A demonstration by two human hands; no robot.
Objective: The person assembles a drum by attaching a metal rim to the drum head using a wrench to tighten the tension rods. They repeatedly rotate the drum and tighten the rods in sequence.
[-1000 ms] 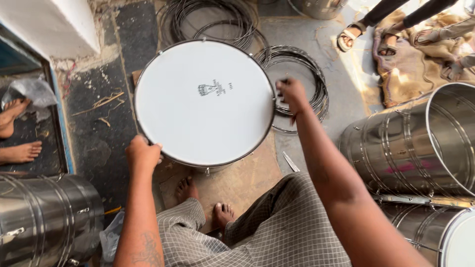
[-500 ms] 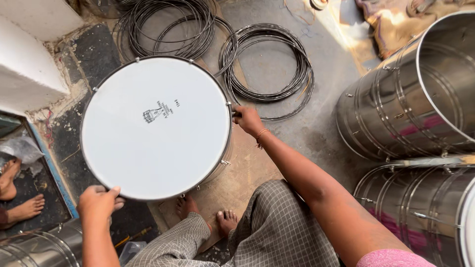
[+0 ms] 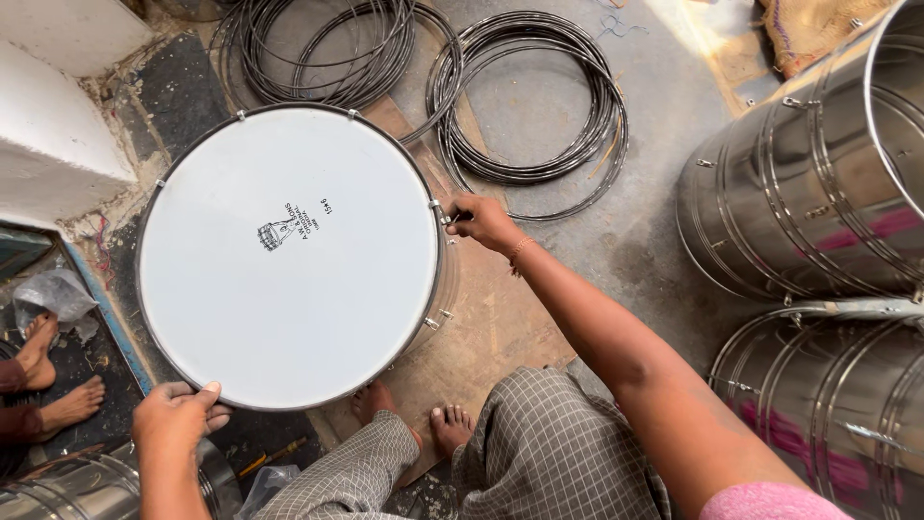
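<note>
A large drum (image 3: 289, 289) with a white head and a metal rim lies flat on the floor in front of me. My left hand (image 3: 178, 414) grips its near rim at the lower left, fingers curled over the edge. My right hand (image 3: 486, 223) is at the right rim, closed around a small dark tool (image 3: 460, 216) set against a tension lug. My bare feet (image 3: 414, 419) rest just under the drum's near edge.
Two coils of dark wire hoops (image 3: 539, 96) (image 3: 318, 48) lie beyond the drum. Shiny steel drum shells (image 3: 818, 183) (image 3: 837, 404) stand at the right, and another (image 3: 58, 491) at the lower left. Another person's feet (image 3: 48, 376) are at the left. A white block (image 3: 58, 125) stands at the upper left.
The view has swung, so the drum now sits lower and left of centre. My right hand stays at the right rim on a lug, and my left hand stays on the near rim.
</note>
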